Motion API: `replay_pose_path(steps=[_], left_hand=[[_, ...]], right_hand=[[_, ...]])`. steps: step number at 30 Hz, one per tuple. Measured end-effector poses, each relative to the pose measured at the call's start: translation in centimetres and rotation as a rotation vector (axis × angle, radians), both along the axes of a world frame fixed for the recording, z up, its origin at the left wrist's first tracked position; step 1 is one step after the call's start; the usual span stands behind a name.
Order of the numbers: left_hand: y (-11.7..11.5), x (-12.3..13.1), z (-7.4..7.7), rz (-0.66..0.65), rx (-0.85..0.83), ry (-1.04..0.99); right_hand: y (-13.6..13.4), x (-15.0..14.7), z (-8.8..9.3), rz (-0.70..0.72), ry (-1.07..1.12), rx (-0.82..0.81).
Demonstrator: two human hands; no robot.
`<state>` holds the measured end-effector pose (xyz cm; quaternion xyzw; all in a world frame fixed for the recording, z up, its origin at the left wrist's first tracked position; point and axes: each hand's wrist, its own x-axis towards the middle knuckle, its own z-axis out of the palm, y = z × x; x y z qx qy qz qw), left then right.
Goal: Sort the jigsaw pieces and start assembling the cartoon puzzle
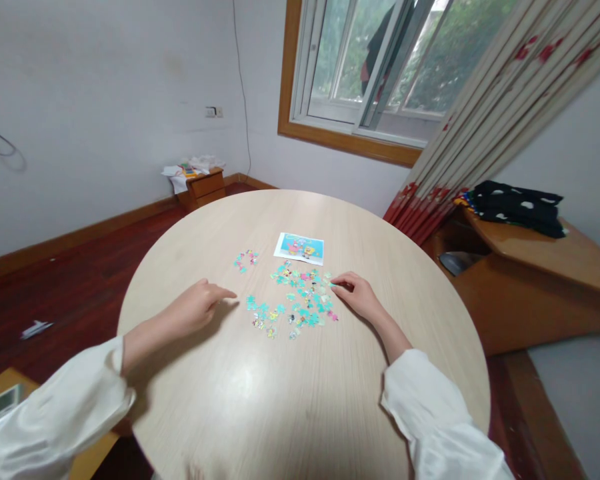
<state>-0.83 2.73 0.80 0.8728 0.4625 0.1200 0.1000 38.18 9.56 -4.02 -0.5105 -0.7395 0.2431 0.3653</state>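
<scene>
Right hand (359,295) lies palm down on the table (280,413), right of centre. Its thumb and forefinger are drawn together on a teal piece (334,285) at the right end of the loose puzzle pieces (300,300). It's touching the piece for sure, but I can't tell whether it's actually pinched or just pressed. Left hand (195,308) is left of centre, loosely curled and holding nothing. Its index finger is out flat and points right at the near-left end of the scatter, stopping just short of it. Both wrists are in white sleeves (430,407). The scatter sits mid-table as a rough band running left to right, mostly teal, face up as far as I can see. A small separate clump (245,261) lies toward the far left, apart from the main lot. The picture card (299,247) lies flat just beyond the scatter on the far side. Its long axis runs left to right, roughly parallel to the near edge with a slight skew, and the printed side is up. My read is that this is the sort-and-pick stage, with no joined section I can make out. Lifting that piece needs a fingertip pinch on thin flat card, or a slide clear of its neighbours first. Single pieces are too small to tell which way they point.
</scene>
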Motion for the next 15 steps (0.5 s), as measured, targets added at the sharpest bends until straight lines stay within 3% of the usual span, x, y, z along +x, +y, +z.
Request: replay_pose_path(steps=[5, 10, 15], left_hand=[[-3.6, 2.5, -0.9, -0.132, 0.06, 0.1], [-4.1, 3.8, -1.6, -0.209, 0.106, 0.143], [-4.9, 3.6, -1.6, -0.194, 0.065, 0.094]], right_hand=[[0.0, 0.0, 0.0, -0.022, -0.003, 0.007], [-0.2, -0.1, 0.1, -0.025, -0.005, 0.009], [-0.2, -0.1, 0.2, -0.022, 0.005, -0.013]])
